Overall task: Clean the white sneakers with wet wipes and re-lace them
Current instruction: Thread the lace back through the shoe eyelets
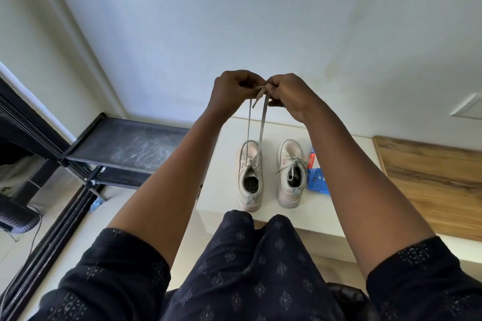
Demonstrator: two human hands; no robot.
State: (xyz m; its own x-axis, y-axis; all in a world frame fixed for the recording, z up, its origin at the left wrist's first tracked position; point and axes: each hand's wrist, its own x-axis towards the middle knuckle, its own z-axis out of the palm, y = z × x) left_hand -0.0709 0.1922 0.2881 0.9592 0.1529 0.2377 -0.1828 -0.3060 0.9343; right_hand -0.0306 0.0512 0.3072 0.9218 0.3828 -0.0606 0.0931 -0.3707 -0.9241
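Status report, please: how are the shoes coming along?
Left hand, right hand: both pinching the lace, held high. Lace runs to left shoe. Nothing blocking.

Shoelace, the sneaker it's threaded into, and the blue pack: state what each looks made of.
Shoelace: woven fabric, greyish and matte; it runs up as a thin flat ribbon. Sneaker: probably leather or synthetic leather, with smooth off-white panels; which of the two, I cannot tell. Blue pack: likely thin plastic film, printed and slightly creased.
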